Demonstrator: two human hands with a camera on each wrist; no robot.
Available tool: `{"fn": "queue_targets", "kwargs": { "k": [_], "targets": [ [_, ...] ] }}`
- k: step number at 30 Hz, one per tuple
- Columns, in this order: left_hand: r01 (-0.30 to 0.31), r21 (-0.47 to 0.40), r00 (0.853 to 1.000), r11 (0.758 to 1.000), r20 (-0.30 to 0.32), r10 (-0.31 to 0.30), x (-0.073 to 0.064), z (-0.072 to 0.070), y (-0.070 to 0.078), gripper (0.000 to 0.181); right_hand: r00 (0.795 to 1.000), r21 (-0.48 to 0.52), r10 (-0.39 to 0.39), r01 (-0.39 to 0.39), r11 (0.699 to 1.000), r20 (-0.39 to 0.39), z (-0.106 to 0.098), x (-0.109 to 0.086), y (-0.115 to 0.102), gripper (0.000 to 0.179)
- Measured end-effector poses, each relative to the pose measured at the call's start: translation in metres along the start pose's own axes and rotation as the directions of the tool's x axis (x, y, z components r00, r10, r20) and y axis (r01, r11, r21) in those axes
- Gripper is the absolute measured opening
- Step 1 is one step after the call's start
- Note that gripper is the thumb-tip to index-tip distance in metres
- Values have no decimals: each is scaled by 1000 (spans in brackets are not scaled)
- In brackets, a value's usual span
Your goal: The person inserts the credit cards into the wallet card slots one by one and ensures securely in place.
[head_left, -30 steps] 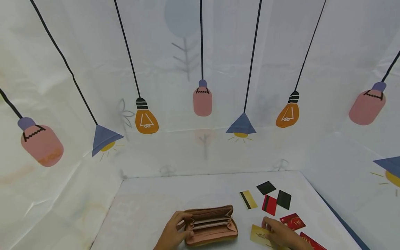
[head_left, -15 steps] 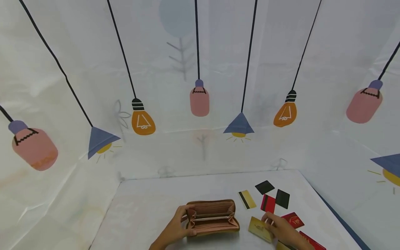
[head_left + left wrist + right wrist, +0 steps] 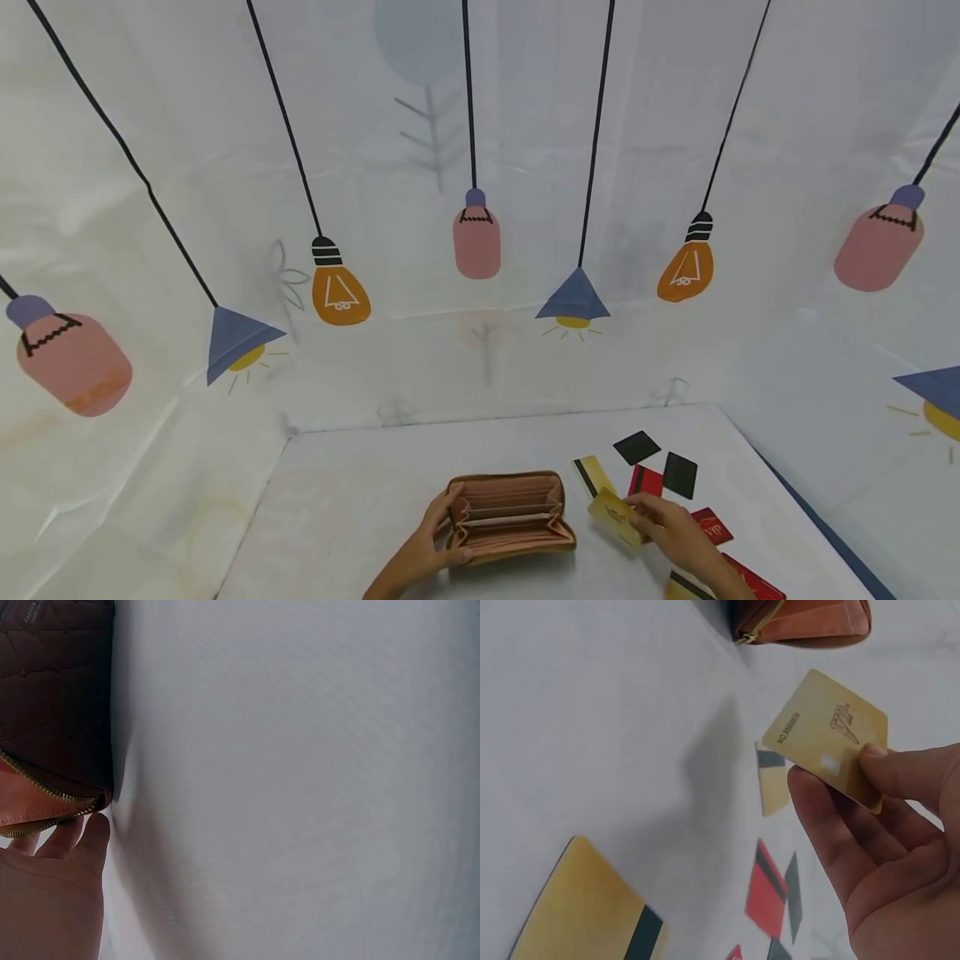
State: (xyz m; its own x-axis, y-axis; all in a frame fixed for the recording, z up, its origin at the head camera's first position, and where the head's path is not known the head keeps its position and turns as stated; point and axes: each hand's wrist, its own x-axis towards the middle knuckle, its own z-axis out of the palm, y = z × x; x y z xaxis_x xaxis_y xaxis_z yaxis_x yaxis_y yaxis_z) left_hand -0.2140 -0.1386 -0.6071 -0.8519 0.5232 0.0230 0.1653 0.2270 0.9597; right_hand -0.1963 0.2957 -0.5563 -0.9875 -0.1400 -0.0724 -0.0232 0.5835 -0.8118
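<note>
A brown zip-around wallet (image 3: pixel 512 517) gapes wide, its pink-brown pockets facing up and a pale divider across the middle. My left hand (image 3: pixel 422 550) holds its left end, fingers at the upper flap and thumb at the lower edge. In the left wrist view, the brass zipper teeth (image 3: pixel 52 787) run beside the fingertips. My right hand (image 3: pixel 681 537) pinches a gold card (image 3: pixel 829 735) between thumb and fingers, raised over the table to the wallet's right. The card's printed face, with a number and a logo, shows in the right wrist view.
On the white table (image 3: pixel 360 492) lie a gold striped card (image 3: pixel 594 475), a red striped card (image 3: pixel 647 481), two black cards (image 3: pixel 637 447), a red VIP card (image 3: pixel 711 526) and another red card (image 3: pixel 753 577). Another gold striped card (image 3: pixel 592 907) lies near the right forearm. Lamp-printed sheeting surrounds the table.
The right hand has picked the gold card up off the table and moved it up, uncovering another gold card. The left hand has tilted the wallet, so its inside faces me more.
</note>
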Motion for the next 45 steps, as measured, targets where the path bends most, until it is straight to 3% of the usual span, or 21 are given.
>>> {"fn": "queue_targets", "kwargs": {
  "k": [8, 15, 25, 28, 33, 39, 42, 45],
  "targets": [
    [16, -43, 999, 999, 32, -15, 1, -2, -3, 95, 994, -12, -114, 114, 993, 0, -3, 7, -22, 38],
    [26, -34, 999, 999, 35, -24, 4, -3, -2, 95, 957, -26, -289, 289, 957, -8, -3, 18, -41, 38],
    [25, -79, 999, 997, 31, -23, 3, 4, -3, 93, 939, -5, -342, 343, 939, 31, 23, 39, -69, 34],
    [14, -79, 1000, 997, 14, -13, 4, 5, -4, 92, 919, -53, -393, 393, 918, 20, 33, 43, -77, 32],
    [27, -95, 1000, 995, -11, -29, 5, 9, -6, 91, 869, -144, -494, 491, 859, 18, 49, 53, -91, 31],
    [35, -112, 999, 993, -32, -39, 4, 12, -6, 89, 856, -152, -513, 517, 842, 72, 68, 62, -105, 34],
    [19, -113, 999, 993, -36, -23, 3, 13, -5, 88, 817, -214, -567, 575, 790, 103, 77, 66, -110, 38],
    [5, -118, 999, 993, -37, -9, 2, 15, -6, 89, 751, -254, -647, 657, 710, 133, 86, 71, -113, 43]
  ]
}}
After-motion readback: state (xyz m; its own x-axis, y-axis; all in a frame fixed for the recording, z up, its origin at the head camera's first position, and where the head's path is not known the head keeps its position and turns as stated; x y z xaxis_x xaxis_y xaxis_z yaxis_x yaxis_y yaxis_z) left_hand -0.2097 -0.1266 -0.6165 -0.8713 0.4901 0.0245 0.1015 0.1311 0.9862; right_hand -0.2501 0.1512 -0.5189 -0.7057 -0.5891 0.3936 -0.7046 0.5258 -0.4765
